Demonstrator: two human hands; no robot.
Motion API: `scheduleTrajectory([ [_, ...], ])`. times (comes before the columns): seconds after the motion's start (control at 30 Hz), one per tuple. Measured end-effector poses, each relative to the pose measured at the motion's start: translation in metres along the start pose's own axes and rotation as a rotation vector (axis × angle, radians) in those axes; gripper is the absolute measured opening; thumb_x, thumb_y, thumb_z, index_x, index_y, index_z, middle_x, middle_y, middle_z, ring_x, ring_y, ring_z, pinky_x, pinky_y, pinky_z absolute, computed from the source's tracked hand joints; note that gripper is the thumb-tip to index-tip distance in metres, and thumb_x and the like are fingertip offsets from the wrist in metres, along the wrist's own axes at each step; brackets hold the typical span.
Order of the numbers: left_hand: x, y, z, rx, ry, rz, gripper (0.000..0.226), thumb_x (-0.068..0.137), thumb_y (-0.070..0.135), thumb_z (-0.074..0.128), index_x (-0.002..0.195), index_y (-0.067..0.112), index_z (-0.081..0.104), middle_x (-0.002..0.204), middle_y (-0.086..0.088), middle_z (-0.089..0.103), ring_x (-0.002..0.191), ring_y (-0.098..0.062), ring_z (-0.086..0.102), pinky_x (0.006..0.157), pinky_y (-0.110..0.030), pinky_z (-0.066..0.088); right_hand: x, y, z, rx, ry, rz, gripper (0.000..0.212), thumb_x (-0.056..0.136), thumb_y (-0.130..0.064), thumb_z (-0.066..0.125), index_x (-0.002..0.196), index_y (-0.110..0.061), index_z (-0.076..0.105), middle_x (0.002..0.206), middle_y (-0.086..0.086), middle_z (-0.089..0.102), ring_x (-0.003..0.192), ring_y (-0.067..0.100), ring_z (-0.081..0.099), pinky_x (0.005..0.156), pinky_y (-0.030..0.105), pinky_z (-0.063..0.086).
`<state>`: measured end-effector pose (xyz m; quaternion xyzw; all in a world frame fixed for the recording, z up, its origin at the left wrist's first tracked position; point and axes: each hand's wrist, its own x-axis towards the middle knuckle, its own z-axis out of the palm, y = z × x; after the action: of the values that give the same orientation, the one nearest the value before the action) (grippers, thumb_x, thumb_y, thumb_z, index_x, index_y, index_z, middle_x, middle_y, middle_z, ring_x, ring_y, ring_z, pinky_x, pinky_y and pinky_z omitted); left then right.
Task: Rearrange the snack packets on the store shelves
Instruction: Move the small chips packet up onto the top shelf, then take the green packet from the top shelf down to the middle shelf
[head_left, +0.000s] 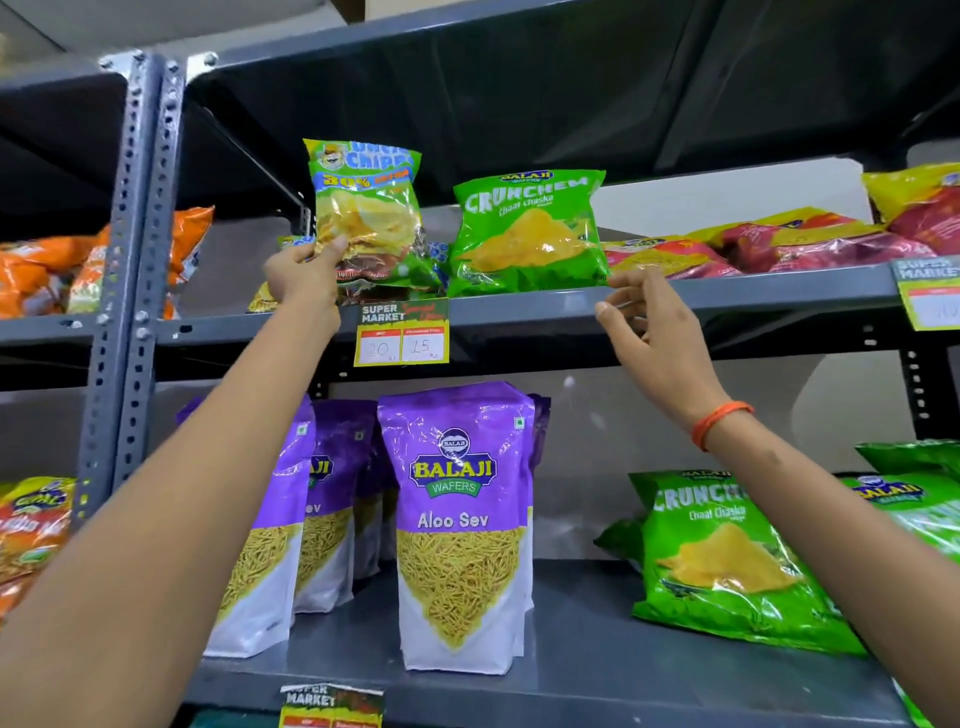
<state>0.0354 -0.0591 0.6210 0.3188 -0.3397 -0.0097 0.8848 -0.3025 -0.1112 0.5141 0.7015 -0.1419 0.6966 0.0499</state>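
Observation:
My left hand (304, 283) grips the lower left edge of a green and yellow Uncle Chipps packet (371, 208), holding it upright on the upper shelf (701, 299). Right beside it stands a green Crunchem packet (527, 234). My right hand (652, 330) is open just below that packet's lower right corner, fingers spread at the shelf edge and holding nothing. An orange band circles the right wrist.
Yellow and red packets (779, 244) lie flat at the upper shelf's right. Orange packets (47, 270) fill the left bay. Below stand purple Aloo Sev pouches (460, 519) and another green Crunchem packet (722, 556). A price tag (402, 332) hangs from the shelf edge.

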Motion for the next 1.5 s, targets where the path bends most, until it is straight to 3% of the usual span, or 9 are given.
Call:
scheduleTrajectory([
  [0.17,-0.064,0.026,0.023,-0.041,-0.058,0.075,0.048,0.073,0.027,0.078,0.112,0.003,0.064,0.098,-0.003,0.063,0.087,-0.016,0.057,0.076,-0.028,0.048,-0.001,0.004,0.003,-0.014,0.06,0.001,0.023,0.09,-0.02,0.055,0.11,-0.008,0.052,0.106,0.011,0.061,0.094,0.022,0.059,0.081,0.045,0.052],
  [0.27,-0.084,0.026,0.046,-0.08,-0.09,0.121,0.049,0.078,0.024,0.075,0.119,0.002,0.06,0.098,-0.003,0.06,0.088,-0.015,0.056,0.077,-0.029,0.049,0.001,0.006,-0.001,-0.029,0.076,0.007,0.022,0.09,-0.02,0.055,0.108,-0.008,0.053,0.104,0.012,0.061,0.093,0.022,0.059,0.08,0.043,0.052],
  [0.47,-0.134,0.026,0.102,-0.112,-0.281,0.024,0.036,0.077,0.023,0.076,0.106,0.004,0.066,0.092,-0.003,0.065,0.082,-0.015,0.058,0.075,-0.033,0.047,0.0,0.019,-0.022,-0.116,0.136,0.002,0.027,0.086,-0.022,0.051,0.107,-0.007,0.054,0.103,0.013,0.06,0.095,0.027,0.057,0.082,0.041,0.049],
  [0.67,-0.195,0.021,0.164,0.123,-0.324,0.092,0.037,0.078,0.027,0.074,0.102,0.0,0.067,0.104,-0.015,0.071,0.09,-0.026,0.064,0.076,-0.032,0.047,0.001,0.032,-0.06,-0.194,0.206,0.047,0.023,0.087,-0.019,0.05,0.107,-0.007,0.054,0.105,0.014,0.059,0.099,0.028,0.053,0.086,0.045,0.047],
  [0.87,-0.228,0.018,0.198,0.374,-0.379,0.077,0.037,0.082,0.031,0.07,0.107,0.003,0.063,0.113,-0.012,0.068,0.103,-0.029,0.063,0.081,-0.033,0.046,-0.006,0.042,-0.093,-0.223,0.213,0.058,0.027,0.084,-0.024,0.049,0.106,-0.008,0.053,0.104,0.013,0.059,0.098,0.028,0.054,0.085,0.048,0.048],
  [1.0,-0.232,0.017,0.21,0.644,-0.409,0.234,0.029,0.09,0.022,0.063,0.112,0.004,0.06,0.118,-0.011,0.066,0.108,-0.03,0.062,0.071,-0.033,0.041,-0.008,0.049,-0.108,-0.24,0.214,0.059,0.024,0.086,-0.019,0.051,0.107,-0.008,0.053,0.101,0.007,0.056,0.096,0.031,0.056,0.085,0.05,0.049],
  [1.27,-0.246,0.008,0.212,1.11,-0.38,0.743,0.027,0.09,-0.009,0.042,0.107,-0.004,0.062,0.115,-0.022,0.063,0.114,-0.035,0.053,0.074,-0.035,0.045,-0.01,0.056,-0.118,-0.237,0.2,0.05,0.021,0.088,-0.017,0.054,0.107,-0.01,0.052,0.1,0.006,0.054,0.094,0.03,0.057,0.082,0.047,0.05],
  [1.4,-0.241,0.005,0.215,1.223,-0.334,0.828,0.024,0.089,-0.005,0.047,0.106,0.0,0.064,0.112,-0.019,0.065,0.118,-0.034,0.046,0.085,-0.036,0.044,-0.01,0.06,-0.118,-0.232,0.189,0.056,0.021,0.087,-0.016,0.054,0.107,-0.01,0.052,0.103,0.013,0.057,0.094,0.03,0.057,0.079,0.041,0.048],
  [1.5,-0.232,0.006,0.209,1.185,-0.287,0.816,0.018,0.092,0.013,0.055,0.105,0.007,0.065,0.11,-0.013,0.068,0.116,-0.031,0.047,0.086,-0.037,0.04,-0.007,0.058,-0.113,-0.22,0.181,0.067,0.021,0.087,-0.015,0.055,0.107,-0.01,0.052,0.102,0.009,0.057,0.094,0.028,0.057,0.08,0.041,0.048],
])
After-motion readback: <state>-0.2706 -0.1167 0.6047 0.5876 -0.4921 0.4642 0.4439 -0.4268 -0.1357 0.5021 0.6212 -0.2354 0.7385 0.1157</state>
